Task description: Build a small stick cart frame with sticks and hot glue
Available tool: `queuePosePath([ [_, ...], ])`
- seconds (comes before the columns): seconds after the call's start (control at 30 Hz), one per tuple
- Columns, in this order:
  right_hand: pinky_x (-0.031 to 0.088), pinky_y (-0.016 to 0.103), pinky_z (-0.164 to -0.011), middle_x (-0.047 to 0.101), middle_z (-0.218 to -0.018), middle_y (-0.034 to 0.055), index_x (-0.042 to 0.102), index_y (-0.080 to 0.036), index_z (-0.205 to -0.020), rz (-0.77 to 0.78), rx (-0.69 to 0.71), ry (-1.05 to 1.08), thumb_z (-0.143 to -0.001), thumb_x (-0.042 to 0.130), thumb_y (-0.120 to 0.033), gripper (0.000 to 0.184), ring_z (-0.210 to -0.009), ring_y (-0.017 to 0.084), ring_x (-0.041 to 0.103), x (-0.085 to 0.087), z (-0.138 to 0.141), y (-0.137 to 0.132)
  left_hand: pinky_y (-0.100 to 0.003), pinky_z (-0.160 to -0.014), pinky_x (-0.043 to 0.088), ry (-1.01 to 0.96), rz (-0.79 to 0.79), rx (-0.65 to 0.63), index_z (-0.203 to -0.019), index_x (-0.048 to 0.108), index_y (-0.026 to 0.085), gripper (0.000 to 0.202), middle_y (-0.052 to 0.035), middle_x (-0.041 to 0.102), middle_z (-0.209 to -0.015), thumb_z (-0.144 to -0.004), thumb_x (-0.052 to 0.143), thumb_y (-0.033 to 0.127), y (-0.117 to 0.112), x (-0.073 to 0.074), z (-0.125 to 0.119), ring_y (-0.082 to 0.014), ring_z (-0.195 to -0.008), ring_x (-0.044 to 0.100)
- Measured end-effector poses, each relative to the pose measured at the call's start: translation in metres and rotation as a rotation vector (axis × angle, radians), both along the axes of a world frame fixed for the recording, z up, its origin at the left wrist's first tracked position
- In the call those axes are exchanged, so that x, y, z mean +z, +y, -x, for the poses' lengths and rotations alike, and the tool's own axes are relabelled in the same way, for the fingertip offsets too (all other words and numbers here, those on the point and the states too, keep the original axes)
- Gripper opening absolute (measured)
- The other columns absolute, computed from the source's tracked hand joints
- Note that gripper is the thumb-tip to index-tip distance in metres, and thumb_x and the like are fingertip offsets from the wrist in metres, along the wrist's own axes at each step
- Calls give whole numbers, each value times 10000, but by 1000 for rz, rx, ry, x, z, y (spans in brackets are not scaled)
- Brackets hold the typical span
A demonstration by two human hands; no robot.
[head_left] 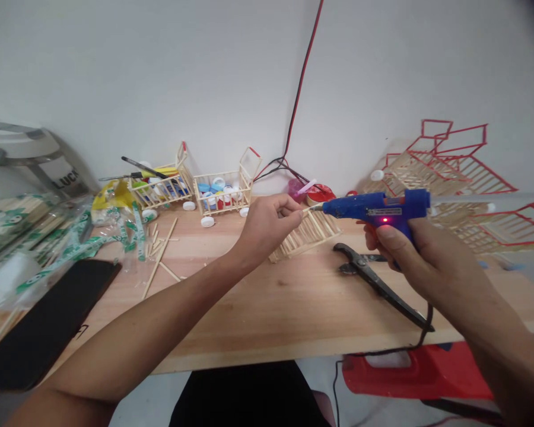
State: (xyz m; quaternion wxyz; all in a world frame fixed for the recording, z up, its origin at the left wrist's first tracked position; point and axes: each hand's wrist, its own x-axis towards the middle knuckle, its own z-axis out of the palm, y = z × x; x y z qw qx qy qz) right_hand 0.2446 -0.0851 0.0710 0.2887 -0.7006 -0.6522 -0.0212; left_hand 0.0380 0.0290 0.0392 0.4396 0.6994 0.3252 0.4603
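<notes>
My right hand (409,249) is wrapped round the handle of a blue hot glue gun (369,206) with a red light lit on its side. A clear glue stick (476,200) juts from its back end. My left hand (276,222) is closed in a pinch, its fingertips on a short thin wooden stick (310,210) right at the gun's nozzle. Below and behind the nozzle sits a small slatted frame of wooden sticks (309,234), partly hidden by my left hand. Black-handled pliers or cutters (374,279) lie on the table under the gun.
Two small stick-built shopping carts (222,193) with white cap wheels hold bottle caps near the wall. Several red-edged ones (463,172) are piled at right. Loose sticks (160,258), a dark phone-like slab (53,320) and wrapped stick bundles (18,225) lie left. The gun's cord (382,351) runs along the front edge.
</notes>
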Motion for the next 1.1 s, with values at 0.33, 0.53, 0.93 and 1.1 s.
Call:
queuePosePath([
  [0.33,392,329,-560,617,-638,54,588,-228,-745,-3,-22,-1,-889,365,-654,502,-585,227,579,-2,-1,0,-225,-593,439,18,-14,10,-709,662,136,87,-35,694,-703,-781,622,163,-1,0,1,-112,-638,602],
  [0.53,381,335,-552,615,-645,64,572,-224,-733,4,-65,-13,-866,332,-735,580,-578,230,574,-3,-1,0,-220,-582,429,19,-13,9,-699,658,135,87,-36,690,-697,-779,627,149,-1,2,0,-108,-631,593],
  [0.93,384,341,-569,622,-656,74,536,-229,-735,26,-87,-2,-845,323,-760,583,-598,242,584,-1,2,-1,-224,-586,429,32,-17,14,-699,662,134,94,-37,694,-696,-782,625,156,-1,2,1,-110,-632,593],
  [1.1,368,336,-549,614,-627,76,544,-227,-725,16,-81,-26,-834,298,-790,624,-572,241,570,1,4,-1,-218,-578,424,28,-18,15,-691,662,136,95,-27,684,-678,-778,627,151,-1,2,1,-108,-621,589],
])
